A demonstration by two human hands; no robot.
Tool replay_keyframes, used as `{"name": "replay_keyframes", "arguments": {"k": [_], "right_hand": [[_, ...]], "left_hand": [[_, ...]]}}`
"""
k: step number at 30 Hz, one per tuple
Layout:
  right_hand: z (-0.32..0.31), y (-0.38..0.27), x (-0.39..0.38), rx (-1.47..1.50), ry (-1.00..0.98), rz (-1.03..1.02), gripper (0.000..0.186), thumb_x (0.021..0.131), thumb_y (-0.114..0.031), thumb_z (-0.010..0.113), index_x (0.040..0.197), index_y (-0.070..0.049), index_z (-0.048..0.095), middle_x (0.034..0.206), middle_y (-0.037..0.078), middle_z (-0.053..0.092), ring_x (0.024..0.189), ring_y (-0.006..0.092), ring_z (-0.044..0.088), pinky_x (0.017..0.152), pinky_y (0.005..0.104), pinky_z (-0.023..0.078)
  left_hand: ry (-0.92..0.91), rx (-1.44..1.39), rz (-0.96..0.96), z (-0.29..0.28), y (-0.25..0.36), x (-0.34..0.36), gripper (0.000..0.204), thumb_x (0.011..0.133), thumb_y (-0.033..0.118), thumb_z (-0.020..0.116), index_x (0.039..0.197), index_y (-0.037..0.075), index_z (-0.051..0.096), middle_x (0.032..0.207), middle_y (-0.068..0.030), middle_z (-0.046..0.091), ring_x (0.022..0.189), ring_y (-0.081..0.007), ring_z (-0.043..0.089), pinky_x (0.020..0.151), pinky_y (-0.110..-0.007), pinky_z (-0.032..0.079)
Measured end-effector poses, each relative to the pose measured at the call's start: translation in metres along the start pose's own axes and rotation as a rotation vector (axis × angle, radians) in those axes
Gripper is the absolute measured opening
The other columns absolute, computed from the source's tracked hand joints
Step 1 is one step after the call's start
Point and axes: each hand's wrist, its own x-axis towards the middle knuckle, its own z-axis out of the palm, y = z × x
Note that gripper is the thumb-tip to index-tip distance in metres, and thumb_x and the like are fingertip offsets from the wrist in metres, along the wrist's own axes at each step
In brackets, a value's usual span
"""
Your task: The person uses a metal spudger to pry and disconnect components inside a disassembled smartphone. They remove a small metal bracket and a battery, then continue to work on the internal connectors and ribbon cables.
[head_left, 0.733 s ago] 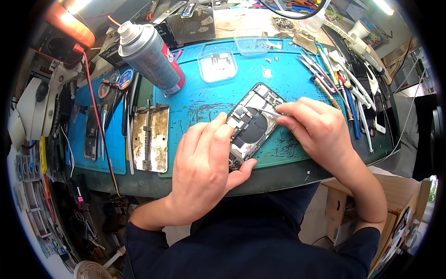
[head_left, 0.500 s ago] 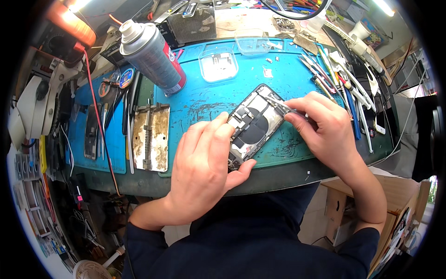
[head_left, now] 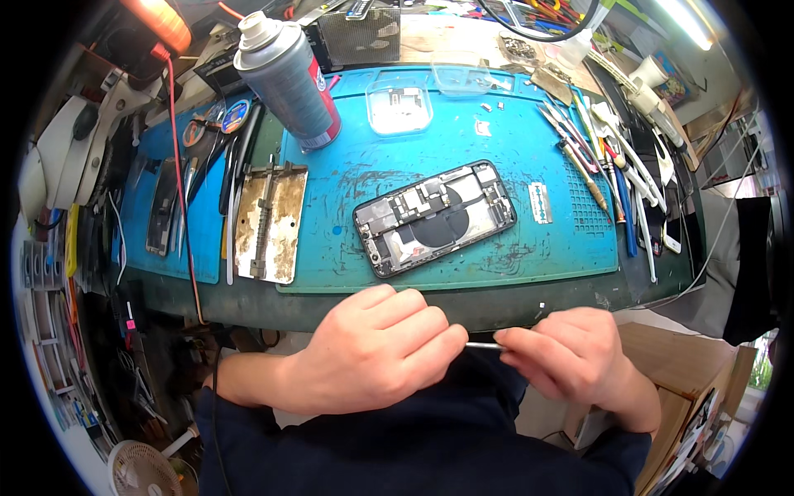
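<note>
An opened smartphone (head_left: 434, 218) lies at a slant on the blue mat (head_left: 331, 248), its insides bared, with a black round coil in the middle. Clear of it, at the table's front edge, my left hand (head_left: 385, 351) is closed round one end of a thin metal tool (head_left: 484, 345). My right hand (head_left: 571, 355) pinches the other end between thumb and fingers. Only a short grey shaft shows between the hands, so its exact kind is hidden. A slotted razor blade (head_left: 540, 202) rests on the mat right of the phone.
A spray can (head_left: 289, 83) and a clamp-like metal holder (head_left: 271, 223) stand on the left. Farther back sits a clear plastic box (head_left: 399, 107) with small parts. Tweezers and several hand tools (head_left: 608, 157) crowd the right side. Another phone part (head_left: 163, 207) lies far left.
Both hands have left the phone and drawn back toward me, coming together on the thin tool. The phone lies turned clockwise, nearer level. The razor blade has come into sight.
</note>
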Motion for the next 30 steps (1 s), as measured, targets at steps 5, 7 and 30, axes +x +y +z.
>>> {"name": "replay_keyframes", "arguments": {"k": [5, 7, 30], "right_hand": [[0.002, -0.012, -0.014, -0.017, -0.022, -0.022, 0.041, 0.087, -0.013, 0.088, 0.127, -0.008, 0.084, 0.068, -0.004, 0.043, 0.053, 0.0121, 0.046, 0.047, 0.0294, 0.039], [0.003, -0.016, -0.017, -0.118, 0.013, -0.064, 0.033, 0.088, -0.013, 0.086, 0.122, -0.01, 0.087, 0.067, -0.005, 0.037, 0.053, 0.0099, 0.04, 0.047, 0.0279, 0.031], [-0.015, 0.003, -0.013, -0.262, 0.191, 0.34, 0.039, 0.095, -0.001, 0.08, 0.133, -0.005, 0.078, 0.083, 0.009, 0.056, 0.067, 0.0281, 0.058, 0.06, 0.0411, 0.046]], "left_hand": [[0.044, -0.111, 0.017, 0.004, 0.006, -0.005, 0.023, 0.069, 0.005, 0.078, 0.091, 0.009, 0.073, 0.075, 0.0019, 0.054, 0.061, -0.0163, 0.052, 0.054, -0.031, 0.04], [0.1, -0.097, 0.005, 0.008, 0.009, -0.007, 0.02, 0.069, 0.006, 0.078, 0.087, 0.009, 0.072, 0.072, 0.0019, 0.053, 0.06, -0.0165, 0.05, 0.053, -0.031, 0.038], [0.065, -0.038, -0.008, 0.04, 0.035, -0.027, 0.037, 0.084, 0.018, 0.087, 0.071, 0.015, 0.053, 0.069, 0.0021, 0.048, 0.063, -0.0169, 0.054, 0.054, -0.03, 0.044]]}}
